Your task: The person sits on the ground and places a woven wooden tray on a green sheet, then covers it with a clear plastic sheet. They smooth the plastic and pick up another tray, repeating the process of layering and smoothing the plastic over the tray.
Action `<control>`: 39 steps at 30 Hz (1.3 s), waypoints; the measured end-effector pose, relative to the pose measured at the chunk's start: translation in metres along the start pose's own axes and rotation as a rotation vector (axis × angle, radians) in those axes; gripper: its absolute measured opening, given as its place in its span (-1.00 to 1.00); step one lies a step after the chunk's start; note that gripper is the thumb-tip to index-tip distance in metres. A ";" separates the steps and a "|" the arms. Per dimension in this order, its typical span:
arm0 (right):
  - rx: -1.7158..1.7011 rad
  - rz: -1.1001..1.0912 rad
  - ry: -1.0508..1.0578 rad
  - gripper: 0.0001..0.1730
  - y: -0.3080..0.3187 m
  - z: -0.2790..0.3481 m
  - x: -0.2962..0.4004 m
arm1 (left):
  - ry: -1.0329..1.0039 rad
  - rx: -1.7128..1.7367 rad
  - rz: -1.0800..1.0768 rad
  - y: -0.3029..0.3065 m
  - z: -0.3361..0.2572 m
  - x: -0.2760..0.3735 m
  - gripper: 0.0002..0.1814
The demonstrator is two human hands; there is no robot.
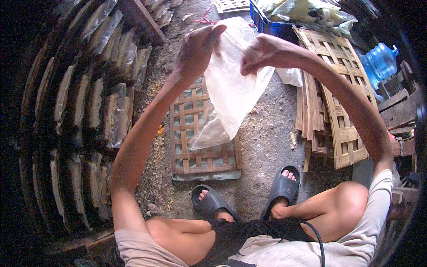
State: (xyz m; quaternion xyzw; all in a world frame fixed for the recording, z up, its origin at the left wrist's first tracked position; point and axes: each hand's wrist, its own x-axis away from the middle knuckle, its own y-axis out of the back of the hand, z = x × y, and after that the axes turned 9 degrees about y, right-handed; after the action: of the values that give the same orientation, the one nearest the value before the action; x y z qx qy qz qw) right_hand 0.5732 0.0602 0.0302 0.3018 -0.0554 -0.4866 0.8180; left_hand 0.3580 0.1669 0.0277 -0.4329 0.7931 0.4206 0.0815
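Observation:
A translucent plastic sheet, whitish and creased, hangs from my two raised hands. At its upper left edge my left hand is closed on the plastic, thumb on top. My right hand, slightly blurred, has curled fingers against the sheet's right side; whether it grips the sheet cannot be told. The sheet's pointed lower end hangs over a woven bamboo lattice tray, which lies flat on the ground with greyish plastic beneath its slats. The sheet hides part of the lattice.
Shelves at the left hold plastic-wrapped pale slabs. At the right, woven bamboo panels lean in a stack beside a blue water jug. A blue crate at the top holds crumpled plastic. My sandalled feet are near the tray on the crumb-strewn floor.

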 end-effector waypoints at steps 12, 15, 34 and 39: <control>0.018 -0.226 -0.020 -0.51 -0.013 0.016 -0.006 | -0.234 -0.131 -0.152 -0.002 -0.015 0.007 -0.76; -0.048 -0.286 -0.045 -0.60 -0.026 0.026 -0.003 | -0.296 -0.179 -0.192 -0.005 -0.015 0.000 -0.78; -0.288 -0.296 -0.045 -0.51 -0.049 -0.006 0.002 | -0.374 -0.466 -0.171 0.008 -0.010 0.001 -0.79; 0.298 0.002 -0.268 -0.62 -0.036 -0.052 0.050 | -0.261 -0.651 -0.278 0.049 0.023 -0.005 -0.73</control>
State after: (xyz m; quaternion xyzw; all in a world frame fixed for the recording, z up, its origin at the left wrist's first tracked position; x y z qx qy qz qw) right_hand 0.5919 0.0296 -0.0416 0.3520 -0.2357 -0.5078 0.7501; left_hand 0.3185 0.2001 0.0449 -0.4826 0.5347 0.6870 0.0963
